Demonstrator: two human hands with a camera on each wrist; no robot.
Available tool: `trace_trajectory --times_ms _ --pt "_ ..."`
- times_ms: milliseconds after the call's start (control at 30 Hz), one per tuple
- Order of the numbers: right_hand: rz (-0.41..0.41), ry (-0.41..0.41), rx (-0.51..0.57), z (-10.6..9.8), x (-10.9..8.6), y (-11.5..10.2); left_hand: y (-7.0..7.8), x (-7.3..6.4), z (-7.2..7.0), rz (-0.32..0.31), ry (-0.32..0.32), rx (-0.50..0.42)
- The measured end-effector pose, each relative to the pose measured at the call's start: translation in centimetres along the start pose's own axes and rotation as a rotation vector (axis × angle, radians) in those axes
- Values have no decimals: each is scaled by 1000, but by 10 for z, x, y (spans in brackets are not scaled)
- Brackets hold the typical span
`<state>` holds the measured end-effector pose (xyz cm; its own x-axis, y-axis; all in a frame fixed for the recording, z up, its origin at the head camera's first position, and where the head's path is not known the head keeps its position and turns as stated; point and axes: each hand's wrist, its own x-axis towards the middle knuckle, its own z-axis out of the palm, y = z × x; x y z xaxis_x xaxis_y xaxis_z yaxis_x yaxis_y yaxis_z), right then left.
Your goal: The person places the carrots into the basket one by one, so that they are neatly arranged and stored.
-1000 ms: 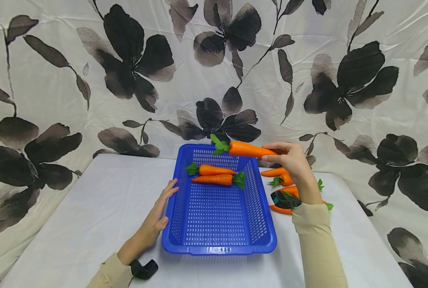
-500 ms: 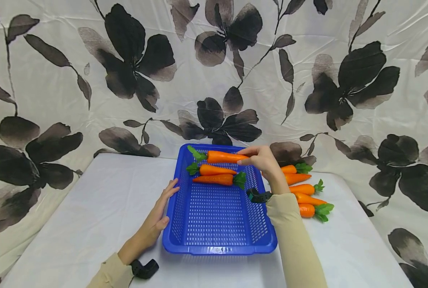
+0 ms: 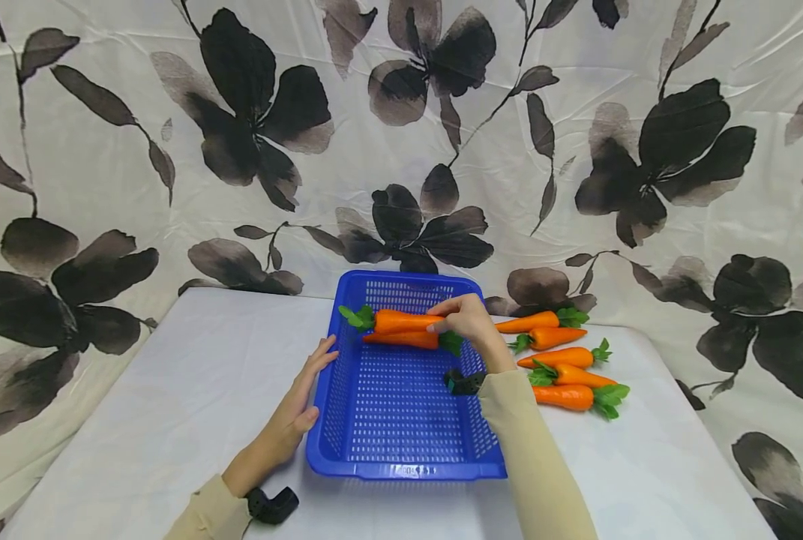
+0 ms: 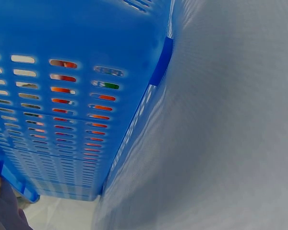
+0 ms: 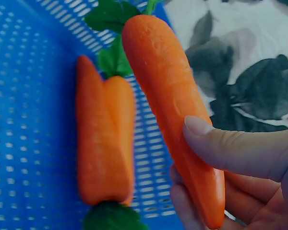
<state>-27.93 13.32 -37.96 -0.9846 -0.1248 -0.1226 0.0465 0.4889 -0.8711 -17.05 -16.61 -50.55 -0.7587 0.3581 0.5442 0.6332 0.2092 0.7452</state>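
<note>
My right hand (image 3: 465, 319) pinches an orange carrot (image 5: 170, 105) near its thin end, with thumb and fingers on opposite sides. Its leafy top (image 3: 357, 318) points left, over the far part of a blue plastic basket (image 3: 408, 472). Two more carrots lie side by side in there: one with its leaves toward the right (image 5: 98, 143), the other (image 5: 122, 103) partly behind it and hidden by the held one in the head view. Along the basket's left side rests my left hand (image 3: 286, 420), fingers extended against the rim (image 3: 325, 390).
Several carrots (image 3: 563, 397) with green leaves lie in a rough column on the white tablecloth (image 3: 651, 465), right of the basket. A white cloth with dark flowers (image 3: 259, 112) hangs behind the table. Black straps with devices (image 3: 273, 505) circle both wrists.
My right hand has brought the carrot leftward from above the basket's right rim, then down and nearer, over the two carrots inside. The left hand has stayed at the basket's side.
</note>
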Motion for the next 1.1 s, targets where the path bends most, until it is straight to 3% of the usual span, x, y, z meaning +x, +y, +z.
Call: trace_trajectory --times_ms 233,467,833,1100 --pt "29 6 -95 5 1 6 1 0 -1 15 0 -6" --pt "66 27 -275 10 4 12 5 0 -1 9 -2 -3" --pt "85 -16 -478 21 2 12 4 1 -2 19 2 -5" --pt "113 -25 -548 30 1 15 5 1 -1 32 0 -9"
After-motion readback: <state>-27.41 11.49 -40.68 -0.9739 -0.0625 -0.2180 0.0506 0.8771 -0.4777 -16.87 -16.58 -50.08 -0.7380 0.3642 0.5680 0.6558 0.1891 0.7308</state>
